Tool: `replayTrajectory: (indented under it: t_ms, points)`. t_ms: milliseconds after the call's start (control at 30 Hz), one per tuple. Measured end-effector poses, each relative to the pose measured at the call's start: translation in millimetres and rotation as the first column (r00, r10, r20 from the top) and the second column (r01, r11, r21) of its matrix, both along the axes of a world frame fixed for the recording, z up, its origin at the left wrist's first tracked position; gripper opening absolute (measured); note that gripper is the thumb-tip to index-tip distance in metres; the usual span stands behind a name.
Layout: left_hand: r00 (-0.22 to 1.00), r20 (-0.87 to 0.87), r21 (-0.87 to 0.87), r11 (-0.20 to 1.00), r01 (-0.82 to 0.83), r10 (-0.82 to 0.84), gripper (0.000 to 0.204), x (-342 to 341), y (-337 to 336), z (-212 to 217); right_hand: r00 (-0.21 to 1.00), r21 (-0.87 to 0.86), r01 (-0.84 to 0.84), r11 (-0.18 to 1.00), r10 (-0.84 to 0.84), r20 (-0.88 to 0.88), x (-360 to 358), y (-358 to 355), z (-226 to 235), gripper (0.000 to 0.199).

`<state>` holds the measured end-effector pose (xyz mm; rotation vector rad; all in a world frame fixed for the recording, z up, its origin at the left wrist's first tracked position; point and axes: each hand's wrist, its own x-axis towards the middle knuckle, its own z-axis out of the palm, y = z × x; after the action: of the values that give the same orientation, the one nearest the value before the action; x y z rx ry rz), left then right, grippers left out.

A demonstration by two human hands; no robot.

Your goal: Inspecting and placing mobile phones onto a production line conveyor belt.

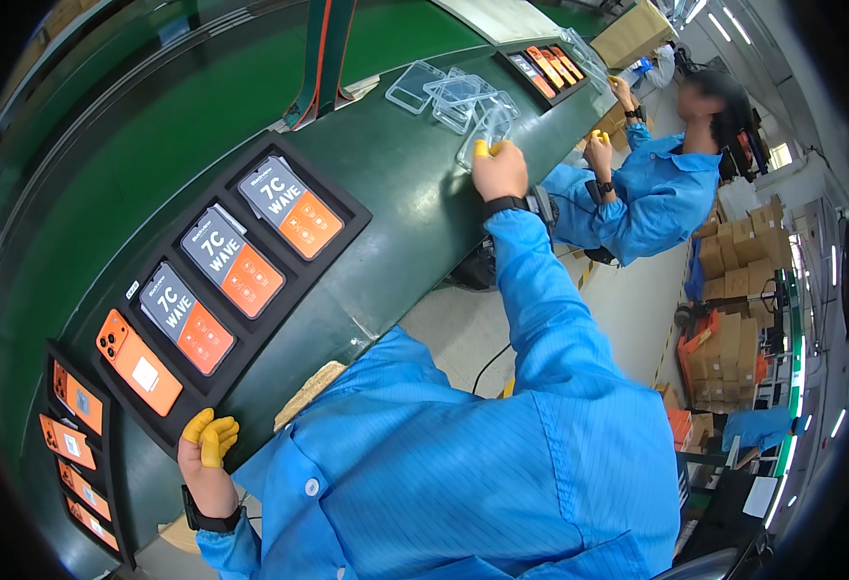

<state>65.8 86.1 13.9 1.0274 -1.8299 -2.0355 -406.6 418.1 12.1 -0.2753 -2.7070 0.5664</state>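
Note:
At the far right of the bench, my right hand (500,174), with yellow finger cots, pinches a clear plastic phone case (494,123) at the near edge of a loose pile of similar clear cases (458,92). My left hand (209,459), also in yellow finger cots, is beside the near left corner of a black foam tray (279,309). Its fingers are curled and nothing shows in them. In that tray lie three phones (233,261) with grey and orange printed front films, and one orange phone (139,362) lying back up with a white label.
Another black tray (110,474) of orange phones sits at the left. A third phone tray (543,77) lies beyond the cases, near a co-worker (656,184) in blue. A green and red post (323,63) rises behind the green bench (386,232).

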Motion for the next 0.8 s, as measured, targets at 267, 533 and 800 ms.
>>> replayTrajectory:
  t_ms: [267,533,800]
  points:
    - [1.000,0.002,0.010,1.000,0.029,-0.029,0.026,15.8,-0.1,5.8,0.987,-0.872,-0.151,0.466,0.025,-0.157,32.8,40.4,-6.8,0.023]
    - [0.974,-0.207,0.089,0.990,0.111,-0.091,0.043,-24.8,16.2,14.6,0.450,-0.962,-0.273,-0.026,0.880,-0.152,221.2,-98.4,17.6,0.021]
    - [0.925,-0.251,0.276,0.937,-0.213,0.284,0.039,10.8,18.8,8.6,-0.239,-0.999,0.025,-0.043,0.970,-0.048,300.2,-166.5,0.9,0.013]
